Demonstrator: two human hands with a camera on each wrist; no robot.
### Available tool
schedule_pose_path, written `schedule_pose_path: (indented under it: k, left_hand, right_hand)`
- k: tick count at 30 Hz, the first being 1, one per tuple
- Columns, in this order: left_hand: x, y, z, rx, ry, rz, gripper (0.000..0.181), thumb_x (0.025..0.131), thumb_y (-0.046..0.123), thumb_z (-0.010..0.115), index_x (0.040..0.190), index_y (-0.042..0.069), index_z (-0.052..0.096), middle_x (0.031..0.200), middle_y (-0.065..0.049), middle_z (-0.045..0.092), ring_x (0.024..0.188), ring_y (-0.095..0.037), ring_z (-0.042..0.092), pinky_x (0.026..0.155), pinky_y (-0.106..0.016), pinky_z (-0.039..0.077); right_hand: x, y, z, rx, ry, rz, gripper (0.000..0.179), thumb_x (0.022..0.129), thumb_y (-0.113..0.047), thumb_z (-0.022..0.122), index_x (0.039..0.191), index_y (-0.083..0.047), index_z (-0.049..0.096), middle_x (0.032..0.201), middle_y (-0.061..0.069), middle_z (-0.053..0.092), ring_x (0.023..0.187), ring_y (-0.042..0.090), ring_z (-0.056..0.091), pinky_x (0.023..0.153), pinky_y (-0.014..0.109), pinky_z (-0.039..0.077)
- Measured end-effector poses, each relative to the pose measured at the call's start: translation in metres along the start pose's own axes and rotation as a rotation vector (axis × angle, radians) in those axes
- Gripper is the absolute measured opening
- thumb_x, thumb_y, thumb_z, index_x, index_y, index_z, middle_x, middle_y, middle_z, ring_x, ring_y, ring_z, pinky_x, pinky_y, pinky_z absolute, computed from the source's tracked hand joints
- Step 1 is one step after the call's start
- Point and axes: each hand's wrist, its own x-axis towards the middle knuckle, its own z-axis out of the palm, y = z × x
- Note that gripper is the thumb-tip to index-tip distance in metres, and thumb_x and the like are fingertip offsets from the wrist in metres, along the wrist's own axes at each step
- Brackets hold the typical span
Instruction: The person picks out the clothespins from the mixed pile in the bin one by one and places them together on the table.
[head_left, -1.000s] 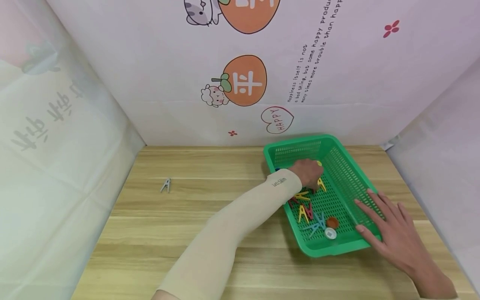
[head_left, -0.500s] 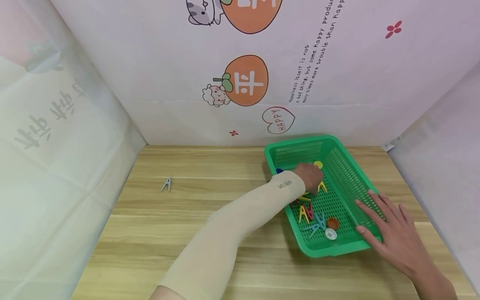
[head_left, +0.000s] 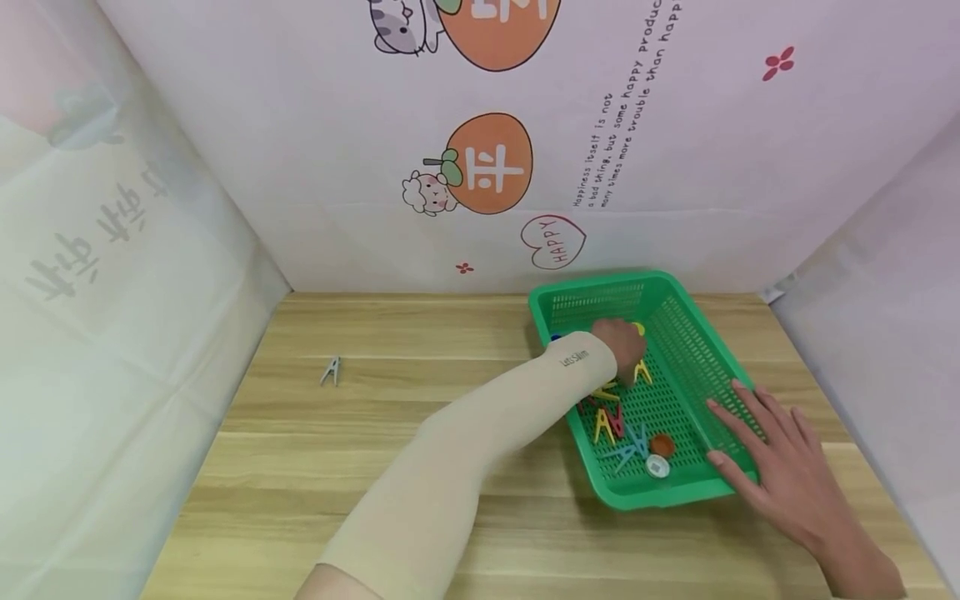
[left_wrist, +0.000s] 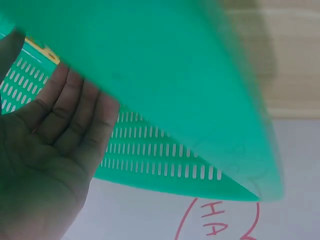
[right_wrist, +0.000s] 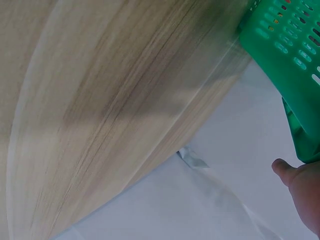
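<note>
In the head view my left hand (head_left: 620, 346), in a pale sleeve, reaches down into a green basket (head_left: 611, 497). The left wrist view shows its fingers extended, with the thumb apart from them. Their tips go behind the basket wall, close to a yellow clothespin (left_wrist: 45, 51). Below that hand in the head view lie yellow clothespins (head_left: 604, 425), a red clothespin (head_left: 617, 419) and blue clothespins (head_left: 628, 450). My right hand (head_left: 795, 471) lies spread over the basket's right rim, its fingers straight.
An orange-brown cap (head_left: 662, 446) and a white cap (head_left: 657, 466) lie at the basket's near end, a yellow cap (head_left: 639, 329) beyond the left hand. A grey clothespin (head_left: 332, 370) is on the wooden table (head_left: 360, 450) at left. Printed sheets (head_left: 330, 167) wall the table.
My left hand has shifted slightly to the right inside the basket. The right hand stays on the rim, and the basket and the grey clothespin have kept their places.
</note>
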Motion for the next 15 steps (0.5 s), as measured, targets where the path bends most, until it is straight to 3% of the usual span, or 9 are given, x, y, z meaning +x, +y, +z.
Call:
schedule_pose_path:
  k: [4, 10, 15]
  left_hand:
    - [0.0, 0.004, -0.004, 0.009, -0.006, -0.019, 0.021, 0.107, 0.048, 0.066, 0.119, 0.032, 0.072, 0.117, 0.013, 0.071, 0.092, -0.005, 0.058, 0.078, -0.024, 0.048]
    - [-0.002, 0.011, -0.017, 0.041, -0.092, -0.046, 0.026, 0.105, 0.048, 0.067, 0.127, 0.035, 0.074, 0.136, 0.016, 0.067, 0.111, -0.002, 0.061, 0.094, -0.02, 0.055]
    - [-0.008, 0.013, -0.028, 0.035, -0.105, -0.045, 0.027, 0.105, 0.041, 0.07, 0.13, 0.033, 0.075, 0.139, 0.014, 0.067, 0.106, -0.004, 0.058, 0.093, -0.02, 0.054]
  right_hand:
    - [0.0, 0.0, 0.0, 0.001, 0.006, 0.0, 0.069, 0.104, -0.041, 0.068, 0.166, -0.022, 0.046, 0.181, 0.013, 0.025, 0.172, 0.032, 0.009, 0.135, 0.067, -0.004]
    - [-0.002, -0.002, 0.0, 0.005, 0.003, 0.006, 0.069, 0.103, -0.041, 0.069, 0.166, -0.023, 0.047, 0.181, 0.013, 0.026, 0.171, 0.032, 0.01, 0.135, 0.068, -0.002]
    - [-0.002, -0.003, -0.002, -0.005, 0.001, 0.009, 0.069, 0.103, -0.041, 0.07, 0.166, -0.022, 0.047, 0.18, 0.013, 0.027, 0.171, 0.033, 0.011, 0.134, 0.069, -0.001]
